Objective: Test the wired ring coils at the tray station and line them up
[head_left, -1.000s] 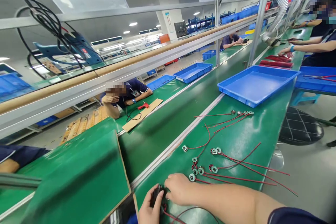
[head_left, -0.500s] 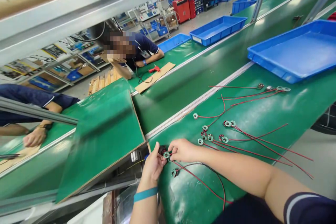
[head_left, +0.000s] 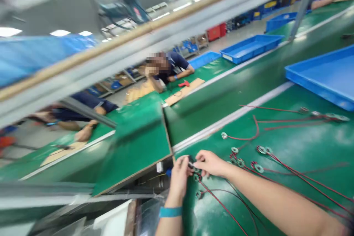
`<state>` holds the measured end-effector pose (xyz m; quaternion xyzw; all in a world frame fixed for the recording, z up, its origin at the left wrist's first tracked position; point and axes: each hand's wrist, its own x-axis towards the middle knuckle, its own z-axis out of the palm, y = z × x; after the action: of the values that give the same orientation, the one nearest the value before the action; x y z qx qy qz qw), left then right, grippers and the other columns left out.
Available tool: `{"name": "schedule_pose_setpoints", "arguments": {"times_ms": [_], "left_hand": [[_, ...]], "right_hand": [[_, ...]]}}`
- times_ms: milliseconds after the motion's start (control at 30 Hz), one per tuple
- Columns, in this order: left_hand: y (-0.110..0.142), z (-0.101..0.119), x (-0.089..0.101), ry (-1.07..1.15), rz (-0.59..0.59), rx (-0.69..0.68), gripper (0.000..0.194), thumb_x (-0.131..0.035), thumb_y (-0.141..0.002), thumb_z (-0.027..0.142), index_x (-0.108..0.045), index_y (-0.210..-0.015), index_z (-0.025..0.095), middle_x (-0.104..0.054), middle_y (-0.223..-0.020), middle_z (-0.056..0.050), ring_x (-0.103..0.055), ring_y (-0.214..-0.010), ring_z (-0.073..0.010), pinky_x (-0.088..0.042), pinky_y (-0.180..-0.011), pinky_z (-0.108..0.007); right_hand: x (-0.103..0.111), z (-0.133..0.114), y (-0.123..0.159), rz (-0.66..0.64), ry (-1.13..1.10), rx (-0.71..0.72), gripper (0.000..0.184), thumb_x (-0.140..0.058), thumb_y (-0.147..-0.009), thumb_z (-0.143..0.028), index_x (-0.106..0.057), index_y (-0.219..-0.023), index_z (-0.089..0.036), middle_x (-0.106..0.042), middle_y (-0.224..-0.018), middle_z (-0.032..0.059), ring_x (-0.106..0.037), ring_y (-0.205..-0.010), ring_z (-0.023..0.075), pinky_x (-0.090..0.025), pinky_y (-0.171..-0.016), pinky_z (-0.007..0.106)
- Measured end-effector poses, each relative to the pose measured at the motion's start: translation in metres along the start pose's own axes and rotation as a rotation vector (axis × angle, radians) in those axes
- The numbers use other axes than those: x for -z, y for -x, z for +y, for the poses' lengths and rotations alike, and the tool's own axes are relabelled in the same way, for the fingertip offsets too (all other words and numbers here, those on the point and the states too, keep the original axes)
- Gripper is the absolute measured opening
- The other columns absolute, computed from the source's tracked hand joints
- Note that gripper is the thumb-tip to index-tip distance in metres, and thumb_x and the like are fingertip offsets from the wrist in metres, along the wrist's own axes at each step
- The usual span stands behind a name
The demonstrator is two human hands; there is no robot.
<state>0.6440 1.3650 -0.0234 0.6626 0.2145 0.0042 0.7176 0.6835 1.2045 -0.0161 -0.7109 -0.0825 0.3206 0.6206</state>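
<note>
A small dark part, blurred, sits between my hands above the green work surface. My left hand is closed around it from the left. From the right, my right hand pinches its fingertips together against the same part; what lies inside that pinch is hidden. Just below the fingers is a round green circuit board with red wire trailing toward the front. Another wired round board lies a little nearer to me. More round boards with red leads are grouped right of my right hand.
Blue trays stand at the right and across the line. A green belt runs behind a metal rail. A raised green panel is at left. Across the line, a person leans by a red tool; another person's hand rests at left.
The view has tilted up and turned left, so the scene sits lower and further right. Both hands stay together; the round board once between the fingertips now shows below them, beneath a dark part.
</note>
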Motion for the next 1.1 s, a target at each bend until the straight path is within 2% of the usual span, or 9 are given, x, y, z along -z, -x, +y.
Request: {"name": "schedule_pose_setpoints", "arguments": {"times_ms": [100,167,233,300,400,500,600,800,1100], "left_hand": [[0.001,-0.003,-0.006,-0.139,-0.105,-0.192,0.061,-0.076,-0.074,0.060,-0.069,-0.115,0.014,-0.071,-0.081,-0.007,-0.059,-0.060,-0.0138,-0.046,-0.053,-0.023],[0.001,-0.007,-0.009,-0.172,-0.169,-0.244,0.056,-0.069,-0.083,0.056,-0.069,-0.121,0.016,-0.072,-0.096,-0.010,-0.061,-0.070,-0.0155,-0.048,-0.058,-0.025],[0.000,-0.013,-0.009,-0.165,-0.190,-0.257,0.057,-0.066,-0.086,0.054,-0.064,-0.129,0.017,-0.070,-0.095,-0.008,-0.061,-0.071,-0.0153,-0.049,-0.061,-0.026],[0.000,-0.021,-0.009,-0.106,-0.147,-0.250,0.065,-0.069,-0.083,0.057,-0.059,-0.133,0.016,-0.066,-0.087,-0.005,-0.059,-0.068,-0.0143,-0.049,-0.060,-0.026],[-0.001,-0.032,-0.006,0.085,0.001,-0.211,0.074,-0.070,-0.078,0.066,-0.056,-0.127,0.012,-0.065,-0.084,-0.006,-0.063,-0.069,-0.0162,-0.051,-0.061,-0.027],[-0.003,-0.039,-0.004,0.324,0.119,-0.193,0.069,-0.065,-0.080,0.070,-0.058,-0.115,0.011,-0.068,-0.089,-0.010,-0.068,-0.076,-0.0189,-0.054,-0.070,-0.030],[-0.005,-0.043,-0.001,0.432,0.172,-0.224,0.066,-0.064,-0.082,0.071,-0.060,-0.111,0.012,-0.069,-0.096,-0.014,-0.070,-0.087,-0.0221,-0.056,-0.080,-0.035],[-0.003,-0.047,-0.001,0.411,0.160,-0.241,0.067,-0.061,-0.082,0.073,-0.064,-0.108,0.012,-0.069,-0.111,-0.020,-0.069,-0.104,-0.0300,-0.054,-0.095,-0.045],[-0.001,-0.043,-0.001,0.432,0.136,-0.240,0.068,-0.063,-0.079,0.075,-0.066,-0.103,0.012,-0.070,-0.108,-0.020,-0.070,-0.103,-0.0305,-0.054,-0.093,-0.043]], "right_hand": [[0.003,0.006,-0.008,-0.039,0.014,0.048,0.047,-0.059,-0.086,-0.022,-0.045,-0.131,-0.016,-0.067,-0.099,0.0051,-0.056,-0.043,0.0078,-0.037,-0.035,0.019],[0.005,0.011,-0.013,-0.058,0.107,0.159,0.051,-0.059,-0.085,-0.021,-0.047,-0.134,-0.017,-0.069,-0.095,0.0044,-0.054,-0.041,0.0071,-0.037,-0.036,0.019],[0.007,0.017,-0.016,-0.049,0.213,0.245,0.049,-0.059,-0.083,-0.022,-0.052,-0.131,-0.017,-0.070,-0.094,0.0053,-0.054,-0.040,0.0074,-0.039,-0.038,0.020],[0.007,0.021,-0.016,-0.031,0.297,0.270,0.045,-0.059,-0.083,-0.025,-0.056,-0.127,-0.016,-0.071,-0.091,0.0059,-0.055,-0.040,0.0091,-0.040,-0.039,0.021],[0.007,0.022,-0.015,0.059,0.412,0.333,0.042,-0.054,-0.088,-0.032,-0.057,-0.126,-0.015,-0.070,-0.083,0.0053,-0.059,-0.046,0.0141,-0.047,-0.046,0.027],[0.008,0.023,-0.020,0.291,0.549,0.552,0.046,-0.052,-0.092,-0.039,-0.056,-0.132,-0.017,-0.071,-0.104,0.0111,-0.070,-0.079,0.0222,-0.058,-0.074,0.037],[0.009,0.031,-0.030,0.378,0.686,0.740,0.038,-0.049,-0.094,-0.037,-0.060,-0.125,-0.018,-0.068,-0.118,0.0141,-0.065,-0.106,0.0283,-0.054,-0.095,0.047],[0.010,0.056,-0.045,0.434,0.747,0.712,0.036,-0.047,-0.096,-0.037,-0.058,-0.124,-0.016,-0.065,-0.120,0.0144,-0.061,-0.113,0.0282,-0.052,-0.099,0.048],[0.005,0.066,-0.038,0.466,0.685,0.647,0.038,-0.046,-0.096,-0.042,-0.058,-0.124,-0.018,-0.065,-0.121,0.0138,-0.060,-0.115,0.0284,-0.050,-0.101,0.049]]}}
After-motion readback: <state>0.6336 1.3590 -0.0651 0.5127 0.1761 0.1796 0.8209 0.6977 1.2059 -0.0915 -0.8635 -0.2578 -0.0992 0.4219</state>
